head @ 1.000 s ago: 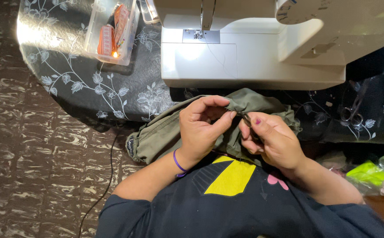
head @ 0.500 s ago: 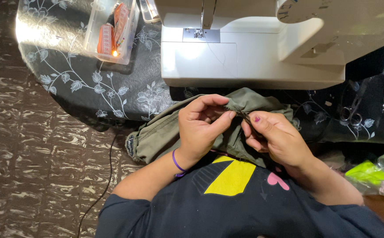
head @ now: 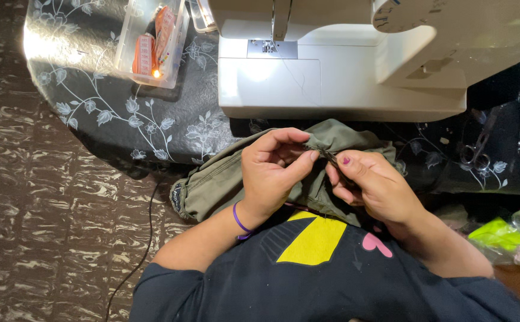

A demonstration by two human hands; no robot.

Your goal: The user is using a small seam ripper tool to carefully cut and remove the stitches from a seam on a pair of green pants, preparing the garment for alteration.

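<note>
Two hands meet over a bunched olive-green garment (head: 224, 182) that lies in our lap and against the near edge of the table (head: 93, 101). Our left hand (head: 272, 173), with a purple band (head: 240, 219) around its wrist, curls its fingers and pinches a fold of the cloth between thumb and fingertips. Our right hand (head: 372, 185) sits just beside it, fingers closed around the same fold, and a thin dark thing shows between the two hands, too small for us to tell what it is. The table is covered with a dark cloth printed with pale leafy sprigs, and strong light glares off its far left part. A white sewing machine (head: 343, 65) stands on it beyond the garment, its needle area lit from above. To the left of the machine rests a clear plastic box (head: 152, 42) holding orange items. Scissors (head: 474, 155) lie on the cloth to the right, well apart from our hands. Below the table the floor (head: 39, 226) is brown with a wavy, glossy pattern, and a thin dark cable (head: 143, 244) runs across it. Clear bags with bright yellow-green contents (head: 504, 235) lie at our right.
</note>
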